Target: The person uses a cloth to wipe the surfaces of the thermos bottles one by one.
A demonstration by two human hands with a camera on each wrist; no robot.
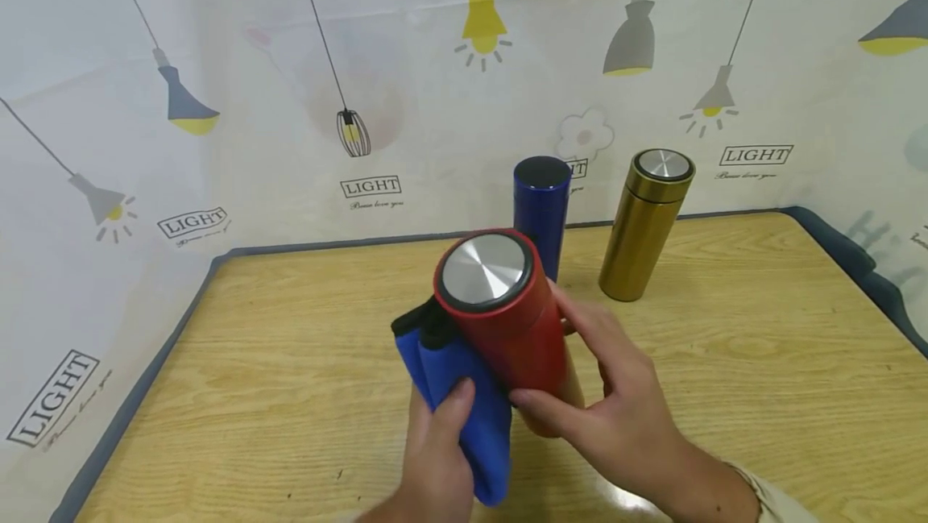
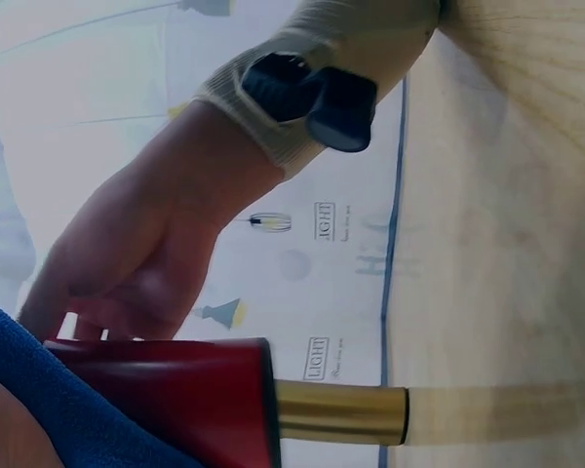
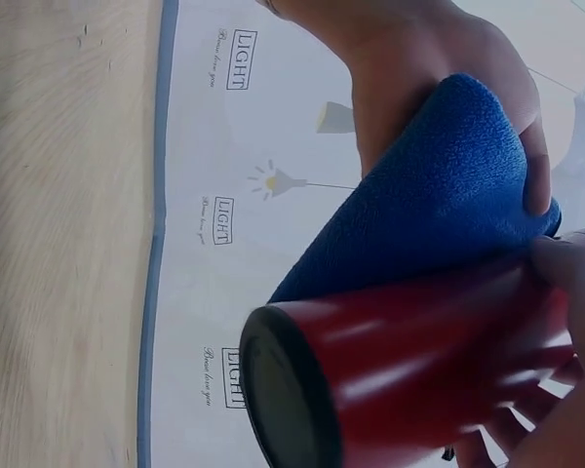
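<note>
A red thermos flask (image 1: pixel 518 346) with a silver lid is held up off the table, its lid tilted toward the head camera. My right hand (image 1: pixel 627 402) grips its right side, thumb in front and fingers behind. On its left side lies a folded blue cloth (image 1: pixel 474 418) with a black edge, which my left hand (image 1: pixel 438 458) holds against the flask, thumb over the cloth. The right wrist view shows the dark base of the red flask (image 3: pixel 409 361) and the cloth (image 3: pixel 419 195) against its wall. Most left fingers are hidden behind the cloth in the head view.
Behind the red flask stands a blue flask (image 1: pixel 542 209), partly hidden by it. A gold flask (image 1: pixel 645 225) stands to its right. The wooden table (image 1: pixel 290 370) ends at a dark edge before a white, lamp-patterned backdrop (image 1: pixel 420 88).
</note>
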